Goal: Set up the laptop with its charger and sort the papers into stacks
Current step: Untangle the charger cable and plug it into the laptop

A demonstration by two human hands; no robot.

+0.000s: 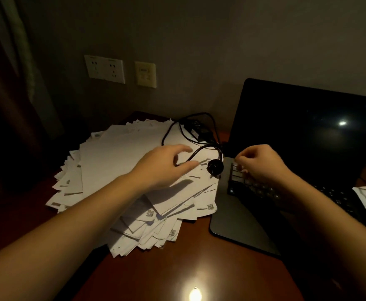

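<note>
One messy heap of papers [116, 161] lies under the loose, open-fingered left hand [162, 166], one charger [196, 129] just beyond it, its single plug [215, 167] between both hands, and the right hand [262, 165] curls over the one open laptop [242, 213], can't tell if it's gripping anything.

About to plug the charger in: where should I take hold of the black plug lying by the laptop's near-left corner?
I'd pinch the round plug across its sides, coming from above and the left, over the papers. Its cable leaves at the far side, and the laptop blocks the right.
</note>
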